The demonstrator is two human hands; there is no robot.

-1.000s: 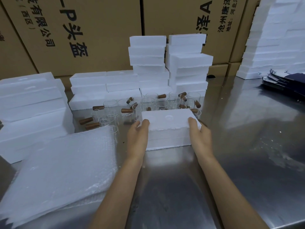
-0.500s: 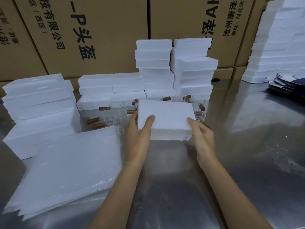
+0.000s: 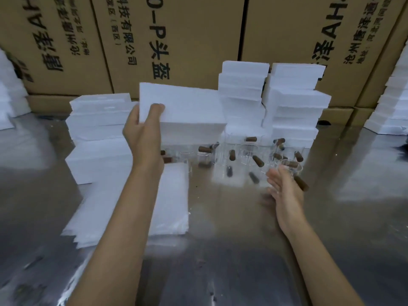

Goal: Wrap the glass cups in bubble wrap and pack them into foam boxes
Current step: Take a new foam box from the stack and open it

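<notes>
Left hand (image 3: pixel 144 127) now grips the foam box (image 3: pixel 185 111) alone, lifted off the surface (image 3: pixel 231 250); right hand (image 3: pixel 284 188), released and fingers spread, reaches the nearest glass cup (image 3: pixel 289 167)—packed box likely going aside, next cup starting.

2 bare forearms, left hand (image 3: pixel 144 129) and right hand (image 3: pixel 284 191) ungloved, sleeveless.

**Around the workbench**

We see a shiny metal table (image 3: pixel 242 250), its surface mirroring what stands on it. Behind it we see a wall of big brown cardboard cartons (image 3: pixel 194 36) printed with black Chinese characters and the letters "AH" and "-P"; the print runs sideways. Lower, smaller cartons (image 3: pixel 337 115) sit at their foot, just behind the table's far edge. At the far right edge we make out a dark object (image 3: pixel 405 149), too cropped to identify.
</notes>
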